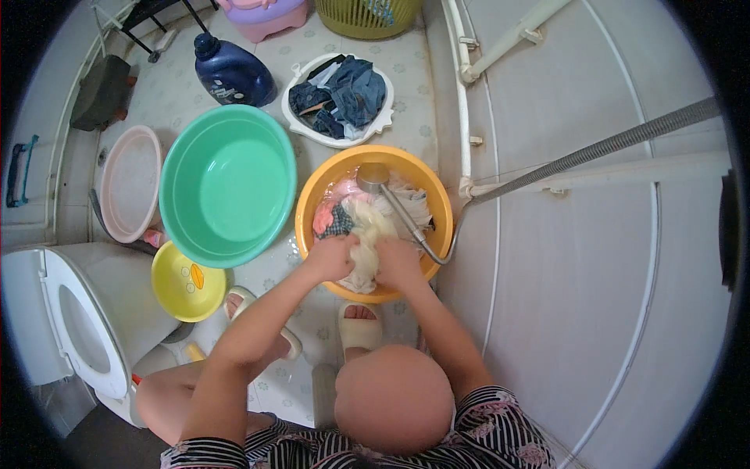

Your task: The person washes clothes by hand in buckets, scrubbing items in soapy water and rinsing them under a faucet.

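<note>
An orange basin (306,205) on the floor in front of me holds wet laundry in water. My left hand (333,258) is closed on a pale cream cloth (364,234) at the near side of the basin. On the other side of that cloth my right hand (397,262) grips it too, its fingers partly hidden. Pink, coral and dark checked fabrics lie to the left in the basin, and whitish fabric (410,205) to the right. A shower head (373,177) rests over the laundry, its handle and hose crossing the basin's right side.
An aqua-green basin (234,254) stands left of the orange one, beside a pink basin (131,184) and a yellow bowl (180,301). Farther off are a white basin (344,143) of denim clothes and a blue detergent bottle (233,74). A toilet (86,328) is at left; pipes (463,94) run along the right wall.
</note>
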`<control>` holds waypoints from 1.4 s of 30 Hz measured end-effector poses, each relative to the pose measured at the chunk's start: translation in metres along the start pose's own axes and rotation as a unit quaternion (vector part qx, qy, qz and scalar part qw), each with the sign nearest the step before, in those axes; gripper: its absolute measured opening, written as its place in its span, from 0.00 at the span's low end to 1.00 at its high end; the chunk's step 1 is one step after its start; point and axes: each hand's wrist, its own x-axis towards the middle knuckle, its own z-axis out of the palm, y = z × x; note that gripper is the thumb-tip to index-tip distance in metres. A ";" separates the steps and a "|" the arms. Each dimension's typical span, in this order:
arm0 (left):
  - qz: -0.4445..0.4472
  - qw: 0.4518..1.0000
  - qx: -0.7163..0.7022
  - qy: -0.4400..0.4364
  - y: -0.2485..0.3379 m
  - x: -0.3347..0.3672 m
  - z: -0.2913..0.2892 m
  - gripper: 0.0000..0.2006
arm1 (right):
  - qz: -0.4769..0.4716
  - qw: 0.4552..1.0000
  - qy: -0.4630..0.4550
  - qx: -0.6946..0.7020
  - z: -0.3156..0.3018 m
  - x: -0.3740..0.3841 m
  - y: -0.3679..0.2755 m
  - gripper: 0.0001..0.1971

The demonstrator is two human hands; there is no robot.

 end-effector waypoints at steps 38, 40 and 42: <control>0.100 0.961 -0.185 0.180 0.076 -0.033 -0.066 0.09 | 0.114 0.590 0.027 0.799 -0.001 0.030 -0.002 0.16; 0.004 0.959 -0.117 0.260 0.057 -0.025 -0.073 0.08 | 0.186 0.771 0.094 0.602 -0.015 0.002 -0.007 0.12; 0.004 0.948 -0.080 0.309 0.034 -0.018 -0.076 0.08 | 0.106 0.829 0.154 0.527 -0.016 -0.026 -0.019 0.09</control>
